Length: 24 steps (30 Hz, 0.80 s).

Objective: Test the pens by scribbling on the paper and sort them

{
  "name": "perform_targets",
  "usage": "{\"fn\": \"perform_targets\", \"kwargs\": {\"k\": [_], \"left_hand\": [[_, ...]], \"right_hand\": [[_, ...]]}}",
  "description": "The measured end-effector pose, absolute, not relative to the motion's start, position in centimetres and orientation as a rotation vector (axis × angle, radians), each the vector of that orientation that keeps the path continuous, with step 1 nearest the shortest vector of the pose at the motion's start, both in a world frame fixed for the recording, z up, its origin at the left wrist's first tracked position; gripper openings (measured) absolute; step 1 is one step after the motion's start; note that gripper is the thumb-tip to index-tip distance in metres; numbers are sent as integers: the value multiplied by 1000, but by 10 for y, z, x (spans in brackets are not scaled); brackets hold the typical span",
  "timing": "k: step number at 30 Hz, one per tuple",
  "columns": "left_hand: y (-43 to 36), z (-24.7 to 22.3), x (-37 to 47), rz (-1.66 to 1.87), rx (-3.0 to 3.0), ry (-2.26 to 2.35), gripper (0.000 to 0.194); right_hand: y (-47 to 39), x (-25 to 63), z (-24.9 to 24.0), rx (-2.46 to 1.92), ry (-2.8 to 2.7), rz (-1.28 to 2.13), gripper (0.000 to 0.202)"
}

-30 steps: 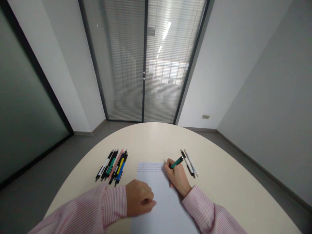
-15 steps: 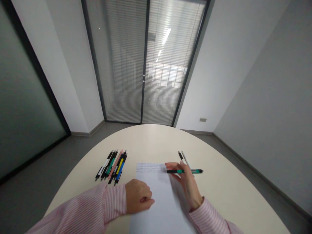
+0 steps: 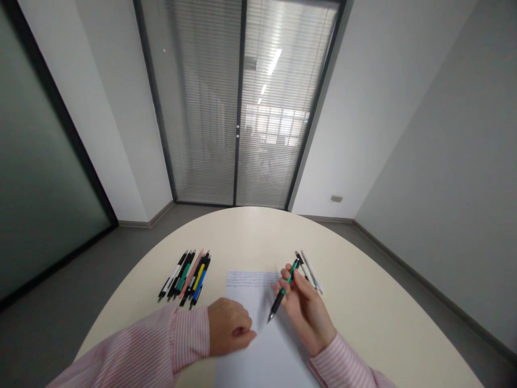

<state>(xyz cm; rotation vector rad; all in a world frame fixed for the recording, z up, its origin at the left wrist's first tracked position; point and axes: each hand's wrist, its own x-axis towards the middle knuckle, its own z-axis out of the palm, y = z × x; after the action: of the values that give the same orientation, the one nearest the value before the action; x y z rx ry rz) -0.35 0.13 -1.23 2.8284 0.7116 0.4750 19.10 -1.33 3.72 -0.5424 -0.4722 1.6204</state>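
Observation:
My right hand (image 3: 307,307) grips a green and black pen (image 3: 284,290) between thumb and fingers, above the paper. The pen slants, its metal tip pointing down toward me. Curled into a loose fist, my left hand (image 3: 230,326) rests on the left edge of the white paper (image 3: 258,361); nothing shows in it. Rows of small handwriting run across the top of the sheet. Just beyond my right hand lie a black and white pen (image 3: 305,268) and a white pen (image 3: 311,269), both partly close behind the fingers.
Several pens (image 3: 187,277) in black, white, green, pink, yellow and blue lie side by side at the left of the round cream table (image 3: 254,231). Past the table's far edge stand glass doors with blinds (image 3: 238,108) and grey walls.
The pen in my right hand has turned from lying level to slanting, tip toward me. My right palm has rolled upward. The left hand has stayed where it was.

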Motion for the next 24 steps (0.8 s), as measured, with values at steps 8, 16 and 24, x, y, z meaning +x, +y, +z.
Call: {"fn": "perform_targets", "kwargs": {"k": [8, 16, 24], "left_hand": [[1, -11, -3, 451, 2833, 702, 34], [3, -11, -3, 456, 2807, 697, 33], [1, -13, -3, 467, 2794, 738, 35]], "right_hand": [[-11, 210, 28, -505, -396, 1700, 50], [-9, 205, 23, -529, -403, 1582, 43], [8, 219, 35, -699, -473, 1303, 36]]}}
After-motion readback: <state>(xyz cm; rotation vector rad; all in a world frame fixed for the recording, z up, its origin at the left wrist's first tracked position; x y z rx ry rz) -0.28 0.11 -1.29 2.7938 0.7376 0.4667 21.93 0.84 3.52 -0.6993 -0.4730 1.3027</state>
